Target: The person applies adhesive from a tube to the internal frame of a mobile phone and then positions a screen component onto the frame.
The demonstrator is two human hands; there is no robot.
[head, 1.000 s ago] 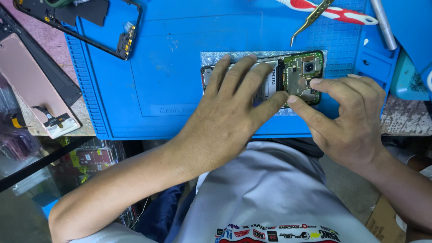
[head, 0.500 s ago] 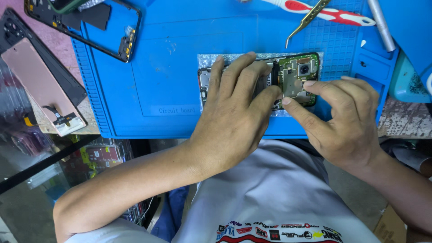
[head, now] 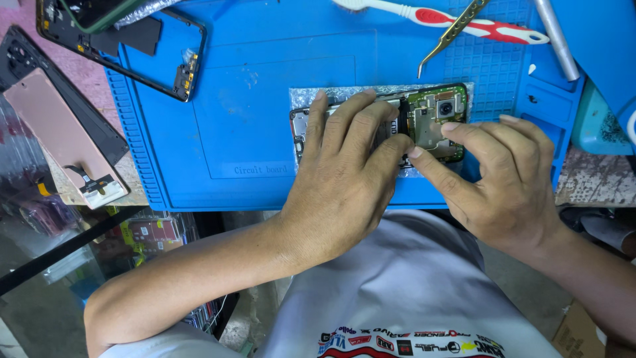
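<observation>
the opened phone (head: 434, 122) lies on a patch of foil on the blue repair mat (head: 265, 99), at about 1 o'clock from the middle of the view, its green circuit board and camera module bare at the right end. the left hand (head: 344, 179) is spread flat over the phone's left part, fingers (head: 358, 119) extended and pressing down rather than curled round anything. the right hand (head: 503, 179) comes in from 3 o'clock, its thumb and forefinger tips touching the board's lower right edge in a light pinch; whether they actually grip a part there is hard to tell.

the main risk, as i judge it, is the bare board: skin on exposed contacts could smear or short them, and a sideways pull from the pinching fingers could strain a connector or flex cable. if the left hand's pressure eases, the phone may slide on the foil. the tweezers (head: 454, 33) and the toothbrush (head: 450, 20) lie close by at 12 o'clock, near enough for a lifted hand to knock. a phone frame (head: 182, 73) at 10 o'clock and a pink back panel (head: 56, 136) at 9 o'clock lie well apart.
</observation>
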